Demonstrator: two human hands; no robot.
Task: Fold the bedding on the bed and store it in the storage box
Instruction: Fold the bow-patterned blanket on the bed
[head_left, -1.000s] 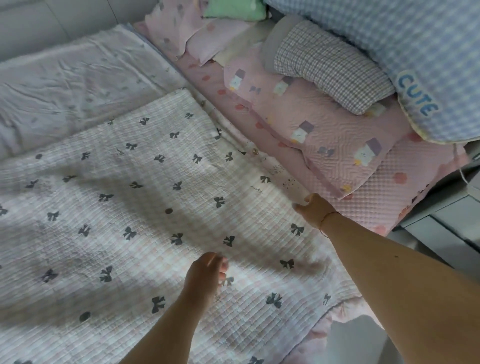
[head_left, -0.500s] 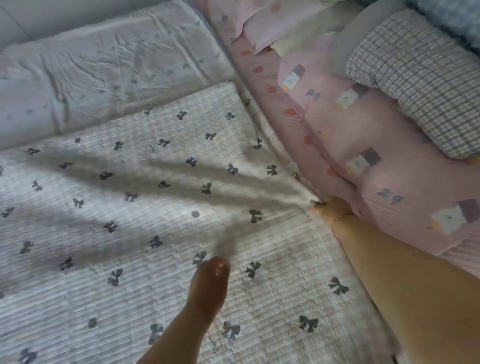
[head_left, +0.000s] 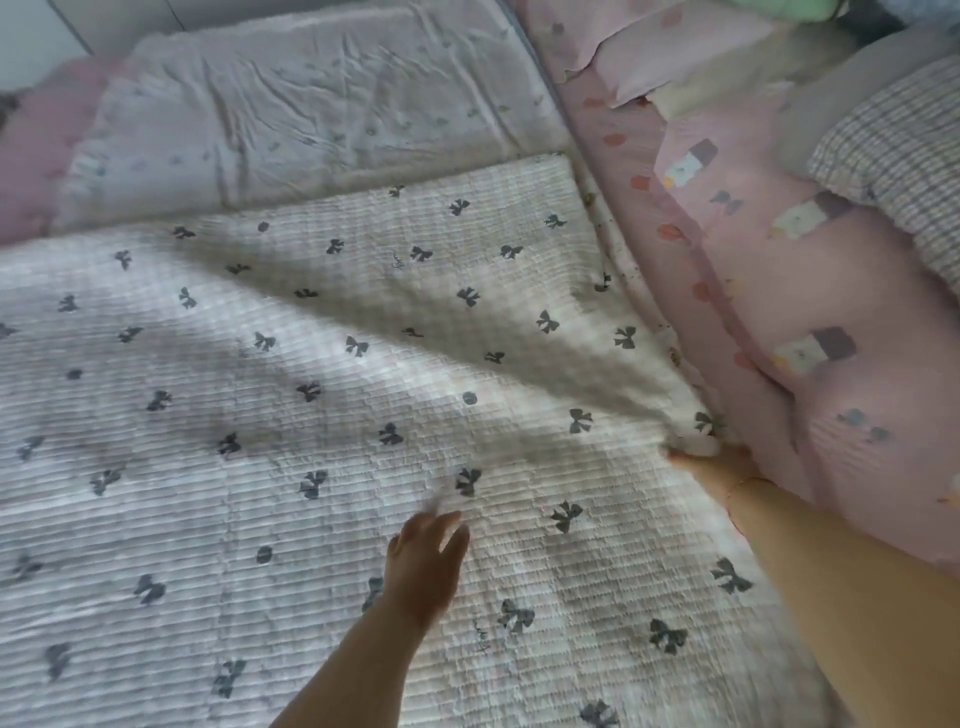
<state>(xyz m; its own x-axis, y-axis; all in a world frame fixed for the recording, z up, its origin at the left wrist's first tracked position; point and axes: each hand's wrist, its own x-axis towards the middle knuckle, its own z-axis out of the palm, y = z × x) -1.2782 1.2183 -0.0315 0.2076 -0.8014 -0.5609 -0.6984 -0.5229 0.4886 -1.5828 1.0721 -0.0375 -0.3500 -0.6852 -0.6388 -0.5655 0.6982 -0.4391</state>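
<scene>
The quilt (head_left: 311, 441) lies broad and flat, leaving open room above it to the left and toward the wrinkled sheet (head_left: 311, 104) beyond. Along its right edge a pink blanket (head_left: 810, 332) is heaped high, with a checked pillow (head_left: 893, 161) on top, walling off that side. The right hand (head_left: 711, 467) is wedged in the narrow seam between quilt and heap; the left hand (head_left: 426, 561) sits over mid-quilt.

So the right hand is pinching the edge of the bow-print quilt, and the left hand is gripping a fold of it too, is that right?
Not quite. In the head view the left hand grips nothing: its fingers are spread loosely over the bow-print quilt, blurred. The right hand does pinch the quilt's edge beside the pink bedding.
</scene>
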